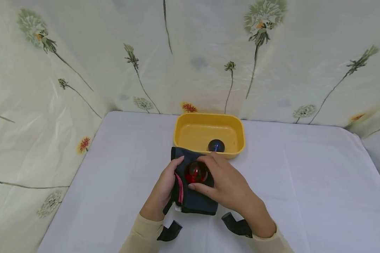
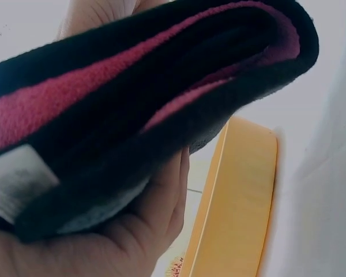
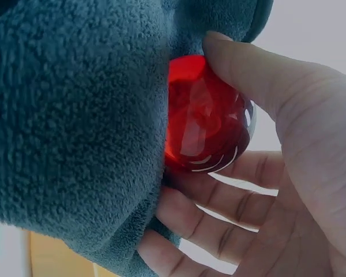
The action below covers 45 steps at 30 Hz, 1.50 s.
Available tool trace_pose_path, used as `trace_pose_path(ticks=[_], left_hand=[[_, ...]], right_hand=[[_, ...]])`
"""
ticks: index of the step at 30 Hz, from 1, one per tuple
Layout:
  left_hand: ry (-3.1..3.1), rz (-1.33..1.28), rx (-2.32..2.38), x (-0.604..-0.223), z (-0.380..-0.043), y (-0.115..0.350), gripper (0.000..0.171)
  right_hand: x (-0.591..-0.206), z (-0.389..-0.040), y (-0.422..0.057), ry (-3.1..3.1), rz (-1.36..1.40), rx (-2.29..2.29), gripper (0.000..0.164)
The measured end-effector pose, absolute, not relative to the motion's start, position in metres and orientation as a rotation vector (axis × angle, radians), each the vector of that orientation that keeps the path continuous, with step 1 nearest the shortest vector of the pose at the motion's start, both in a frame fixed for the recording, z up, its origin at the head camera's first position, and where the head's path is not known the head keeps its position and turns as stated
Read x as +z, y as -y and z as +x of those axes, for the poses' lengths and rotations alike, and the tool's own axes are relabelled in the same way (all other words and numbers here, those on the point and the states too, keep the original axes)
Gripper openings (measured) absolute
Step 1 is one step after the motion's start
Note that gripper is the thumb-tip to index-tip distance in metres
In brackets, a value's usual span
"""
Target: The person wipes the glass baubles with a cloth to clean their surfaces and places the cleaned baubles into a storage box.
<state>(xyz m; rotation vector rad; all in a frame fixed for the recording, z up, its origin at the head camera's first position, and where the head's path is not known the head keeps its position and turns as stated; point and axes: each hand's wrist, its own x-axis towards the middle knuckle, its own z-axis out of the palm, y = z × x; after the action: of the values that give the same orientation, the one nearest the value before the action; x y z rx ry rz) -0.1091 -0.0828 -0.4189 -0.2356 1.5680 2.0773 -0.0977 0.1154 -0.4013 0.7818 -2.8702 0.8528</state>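
A folded dark blue-grey cloth (image 1: 197, 203) with black edging and a pink inner layer is gripped by my left hand (image 1: 168, 182), thumb on top and fingers underneath. My right hand (image 1: 232, 184) holds a clear red ball (image 3: 205, 115) between thumb and fingers, against the fuzzy face of the cloth (image 3: 86, 127). In the left wrist view, the pink layer (image 2: 63, 92) shows between the folds, and a white label hangs at one corner. The ball is out of sight in that view.
Just beyond the cloth stands a yellow tray (image 1: 240, 135) with a dark blue ball (image 1: 216, 145) inside, near its front wall. A white cloth (image 1: 304, 182) covers the table. Behind it hangs a flowered curtain (image 1: 196, 52). Black wrist-camera mounts (image 1: 235, 225) sit below the hands.
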Motion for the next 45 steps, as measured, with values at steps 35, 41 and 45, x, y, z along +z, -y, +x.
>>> trace_pose_path(ticks=[35,41,45], left_hand=[[-1.594,-0.197,2.044,-0.4188,-0.1069,0.0833,0.061],[-1.618,-0.235,2.070,-0.4193,-0.1081,0.0844,0.061],[-1.614,-0.230,2.087,-0.4201,-0.1097,0.0851,0.060]], right_hand=[[-0.4012,-0.0992,-0.1177,2.858,0.768,0.809,0.071],[-0.4022,-0.0985,-0.1142,2.871,0.776,0.831,0.079],[-0.4036,-0.0976,-0.1131,2.874,0.788,0.836,0.085]])
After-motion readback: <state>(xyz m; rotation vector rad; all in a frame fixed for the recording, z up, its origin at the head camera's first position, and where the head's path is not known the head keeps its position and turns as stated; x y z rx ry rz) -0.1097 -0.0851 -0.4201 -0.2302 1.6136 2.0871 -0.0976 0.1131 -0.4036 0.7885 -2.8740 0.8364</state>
